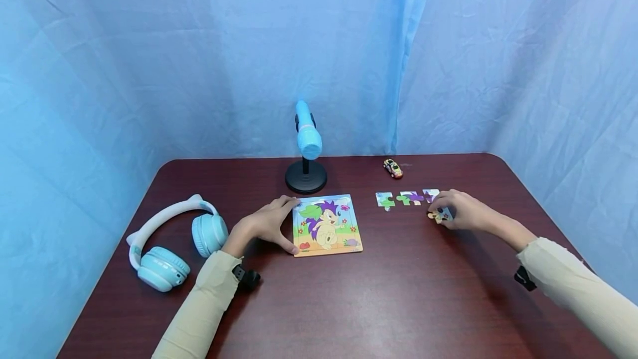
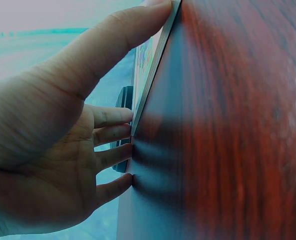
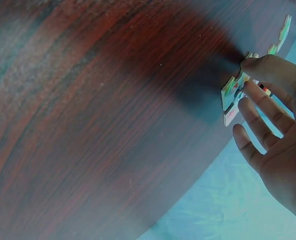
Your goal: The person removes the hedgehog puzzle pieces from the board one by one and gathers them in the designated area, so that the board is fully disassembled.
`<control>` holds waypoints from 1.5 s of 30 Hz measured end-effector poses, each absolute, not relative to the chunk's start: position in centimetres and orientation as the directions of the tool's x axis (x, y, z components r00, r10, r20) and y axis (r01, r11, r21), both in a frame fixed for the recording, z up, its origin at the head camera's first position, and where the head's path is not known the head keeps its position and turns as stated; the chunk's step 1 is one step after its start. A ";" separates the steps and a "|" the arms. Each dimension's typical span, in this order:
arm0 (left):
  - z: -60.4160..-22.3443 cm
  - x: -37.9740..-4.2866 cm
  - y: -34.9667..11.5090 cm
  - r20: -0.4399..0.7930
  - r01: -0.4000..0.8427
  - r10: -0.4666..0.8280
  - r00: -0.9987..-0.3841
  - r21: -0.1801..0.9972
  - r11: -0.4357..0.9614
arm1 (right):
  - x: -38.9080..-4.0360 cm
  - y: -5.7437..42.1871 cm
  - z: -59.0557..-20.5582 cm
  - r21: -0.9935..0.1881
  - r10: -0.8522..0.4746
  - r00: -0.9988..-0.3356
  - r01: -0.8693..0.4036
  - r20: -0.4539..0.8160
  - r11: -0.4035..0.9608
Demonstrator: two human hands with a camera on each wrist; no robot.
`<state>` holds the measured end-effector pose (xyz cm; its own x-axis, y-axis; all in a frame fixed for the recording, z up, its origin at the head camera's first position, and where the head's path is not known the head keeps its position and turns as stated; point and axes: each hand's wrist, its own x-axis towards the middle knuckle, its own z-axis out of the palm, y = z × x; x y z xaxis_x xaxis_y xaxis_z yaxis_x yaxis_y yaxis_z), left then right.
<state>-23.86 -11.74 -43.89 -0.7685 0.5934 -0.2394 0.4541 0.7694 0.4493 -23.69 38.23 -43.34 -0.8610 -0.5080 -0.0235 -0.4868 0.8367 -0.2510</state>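
A square jigsaw puzzle (image 1: 327,226) with a purple-spined hedgehog picture lies on the table. My left hand (image 1: 269,221) spreads along its left side, thumb at the near corner and fingers at the far corner. In the left wrist view, the thumb (image 2: 123,32) touches the board's edge and the other fingers are extended. Over on the right, my right hand (image 1: 462,212) pinches a loose puzzle piece (image 1: 445,215) low at the table. Beyond it lie more puzzle pieces (image 1: 385,199) in a row, the rightmost partly behind the fingers.
Light-blue headphones (image 1: 209,234) lie left of my left forearm. A blue microphone (image 1: 309,143) on a round black stand (image 1: 306,183) stands behind the puzzle. Near the back edge sits a small toy car (image 1: 392,168). Blue cloth (image 1: 249,60) hangs behind the brown table (image 1: 359,303).
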 end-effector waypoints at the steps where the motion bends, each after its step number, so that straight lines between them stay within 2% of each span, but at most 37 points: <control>1: -43.9 -23.9 -11.7 -0.240 0.454 0.593 -0.768 0.449 0.769 | -23.7 38.2 -43.3 -0.253 -0.507 -0.862 -0.485 -0.025 0.837; 11: -43.8 -23.7 -11.8 -0.244 0.446 0.585 -0.774 0.445 0.776 | -24.1 36.5 -43.3 -0.287 -0.550 -0.835 -0.532 0.021 0.797; 23: -43.8 -23.7 -11.6 -0.248 0.443 0.576 -0.779 0.431 0.786 | -25.4 28.2 -43.4 -0.336 -0.685 -0.719 -0.677 0.116 0.655; 37: -44.0 -23.8 -11.0 -0.255 0.444 0.574 -0.778 0.423 0.790 | -26.0 18.6 -42.5 -0.427 -0.728 -0.685 -0.650 -0.031 0.629; 45: -44.0 -23.9 -10.9 -0.257 0.444 0.571 -0.780 0.417 0.793 | -25.8 15.8 -42.7 -0.441 -0.783 -0.617 -0.682 -0.081 0.583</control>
<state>-23.85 -10.87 -43.96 -0.7796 0.5710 -0.2574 0.4435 0.7935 0.4168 -25.84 15.85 -42.70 -0.6170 -0.7828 -0.0807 -0.6822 0.5831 -0.4411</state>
